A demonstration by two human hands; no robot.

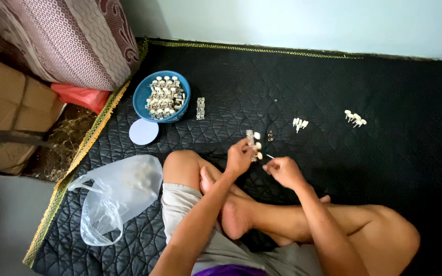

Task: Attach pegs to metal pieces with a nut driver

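I sit cross-legged on a black quilted mat [333, 87]. My left hand [239, 157] grips a small metal strip with white knobs [254, 144], held upright just above the mat. My right hand [284, 171] pinches a thin metal pin [270, 157] whose tip points toward that strip. A few tiny dark rings [270, 135] lie on the mat just beyond my hands. A blue bowl [141, 94] at the left holds several finished knob strips, with one more strip [200, 108] lying beside it.
Two small clusters of white knobs [300, 123] [355, 118] lie further right on the mat. A round pale lid [144, 131] and a clear plastic bag [116, 197] sit at the left. A patterned cushion [67, 41], a red bag [80, 96] and a cardboard box [6, 112] stand beyond the mat's edge.
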